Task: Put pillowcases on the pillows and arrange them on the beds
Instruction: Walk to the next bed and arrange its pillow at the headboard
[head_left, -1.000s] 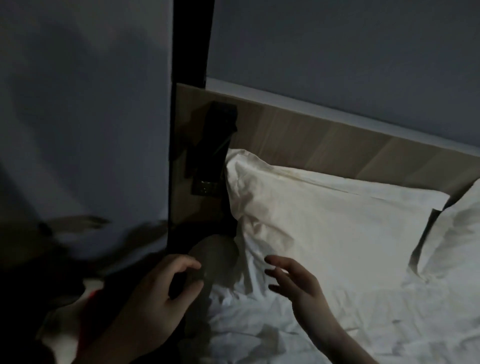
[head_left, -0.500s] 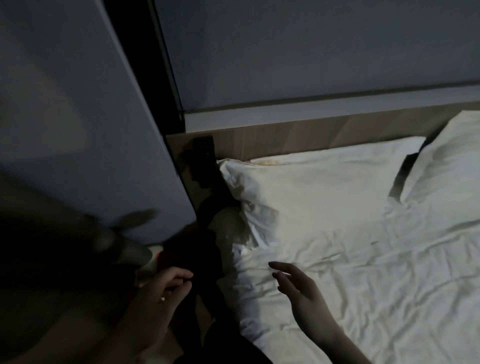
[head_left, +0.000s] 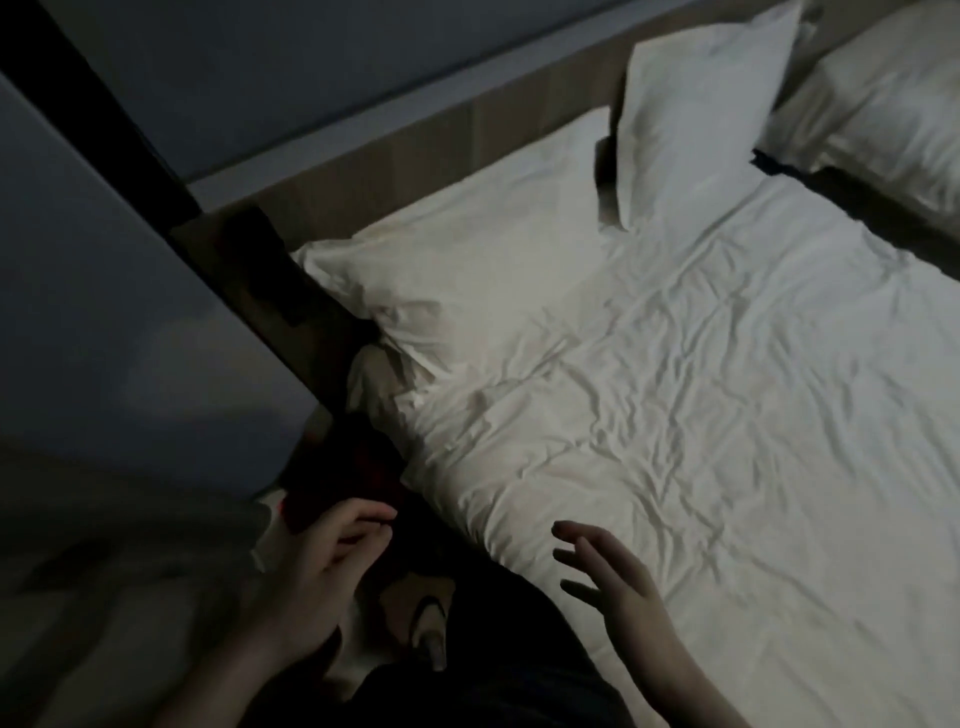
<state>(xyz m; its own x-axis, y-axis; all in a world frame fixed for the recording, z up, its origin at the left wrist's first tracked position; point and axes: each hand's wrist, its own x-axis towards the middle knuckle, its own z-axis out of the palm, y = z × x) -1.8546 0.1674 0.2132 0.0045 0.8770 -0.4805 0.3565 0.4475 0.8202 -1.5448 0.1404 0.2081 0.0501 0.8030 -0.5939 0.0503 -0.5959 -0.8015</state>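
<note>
The room is dim. A white cased pillow (head_left: 467, 249) lies flat at the head of the near bed (head_left: 753, 441), against the wooden headboard (head_left: 467, 119). A second white pillow (head_left: 696, 119) leans upright to its right. A third pillow (head_left: 893, 104) lies on the neighbouring bed at the top right. My right hand (head_left: 613, 587) hovers over the bed's near left edge, fingers spread and empty. My left hand (head_left: 322, 561) hangs beside the bed, fingers loosely curled, holding nothing.
A grey wall panel (head_left: 104, 312) with a dark post (head_left: 104, 98) stands close on the left. A dark gap (head_left: 857, 208) separates the two beds. Below, between my hands, a sandalled foot (head_left: 426, 623) stands on the floor beside something dark red (head_left: 358, 467).
The view has swung right and down, bringing the upright pillow and the second bed into sight. Both hands have drawn back from the flat pillow toward the bed's edge.
</note>
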